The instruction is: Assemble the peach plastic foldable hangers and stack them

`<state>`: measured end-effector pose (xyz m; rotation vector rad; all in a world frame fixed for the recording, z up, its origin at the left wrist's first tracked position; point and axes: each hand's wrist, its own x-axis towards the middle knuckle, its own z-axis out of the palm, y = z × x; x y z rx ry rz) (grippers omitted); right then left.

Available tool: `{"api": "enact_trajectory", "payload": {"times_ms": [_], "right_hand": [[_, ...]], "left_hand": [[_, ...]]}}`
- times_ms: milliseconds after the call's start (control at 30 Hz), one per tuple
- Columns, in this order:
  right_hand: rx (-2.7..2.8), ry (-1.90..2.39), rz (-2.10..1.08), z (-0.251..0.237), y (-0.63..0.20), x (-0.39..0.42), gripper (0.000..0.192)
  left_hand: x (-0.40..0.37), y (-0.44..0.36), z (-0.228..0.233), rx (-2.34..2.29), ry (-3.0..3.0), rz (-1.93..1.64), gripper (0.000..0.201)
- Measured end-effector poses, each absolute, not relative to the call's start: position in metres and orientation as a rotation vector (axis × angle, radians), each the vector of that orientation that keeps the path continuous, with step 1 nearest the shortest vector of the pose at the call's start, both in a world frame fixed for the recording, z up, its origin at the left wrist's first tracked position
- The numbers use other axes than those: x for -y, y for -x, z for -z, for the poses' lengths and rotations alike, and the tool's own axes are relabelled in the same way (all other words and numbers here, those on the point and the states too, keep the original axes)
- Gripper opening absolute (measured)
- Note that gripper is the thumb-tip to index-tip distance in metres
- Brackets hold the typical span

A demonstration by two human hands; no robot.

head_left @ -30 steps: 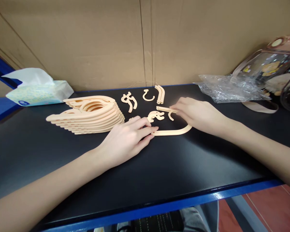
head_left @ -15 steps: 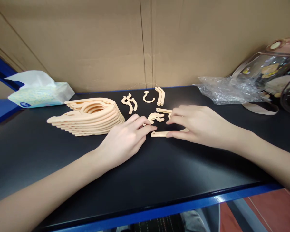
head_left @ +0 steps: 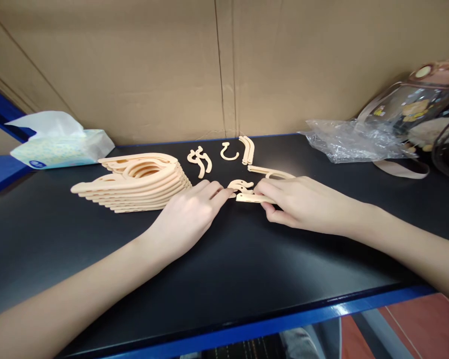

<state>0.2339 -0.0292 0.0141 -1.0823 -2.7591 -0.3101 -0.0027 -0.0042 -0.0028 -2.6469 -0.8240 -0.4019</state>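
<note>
We had the curved arm piece (head_left: 252,198) pinched in our right hand (head_left: 299,204), low over the black table (head_left: 247,264), while our left hand (head_left: 189,214) rested loosely open, fingertips at the hook pieces (head_left: 241,185). Keeping the arm flat and meeting its end squarely seemed wisest; the stack of finished hangers (head_left: 134,182) lay left.

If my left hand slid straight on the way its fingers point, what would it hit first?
Probably the small hook piece right at the left hand fingertips, with the flat arm piece held by the right hand beside it; depth unclear.
</note>
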Motion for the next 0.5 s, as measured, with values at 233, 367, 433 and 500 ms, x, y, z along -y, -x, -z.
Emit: {"api": "enact_trajectory", "payload": {"times_ms": [233, 367, 433, 500], "right_hand": [[2.813, 1.132, 0.323, -0.0153, -0.2347, 0.0302, 0.013], [2.795, 1.165, 0.401, -0.0169, -0.2352, 0.0285, 0.013], [2.788, 1.192, 0.397, -0.0172, -0.2354, 0.0278, 0.012], [2.792, 1.205, 0.393, -0.0169, -0.2357, 0.0274, 0.011]], "left_hand": [[0.0082, 0.0023, 0.0006, 0.843, 2.614, 0.412, 0.032], [0.0096, 0.0022, -0.0020, 0.977, 2.555, 0.563, 0.035], [0.0106, 0.0018, -0.0041, 1.051, 2.547, 0.641, 0.041], [0.0121, 0.0013, -0.0060, 1.117, 2.566, 0.670, 0.045]]}}
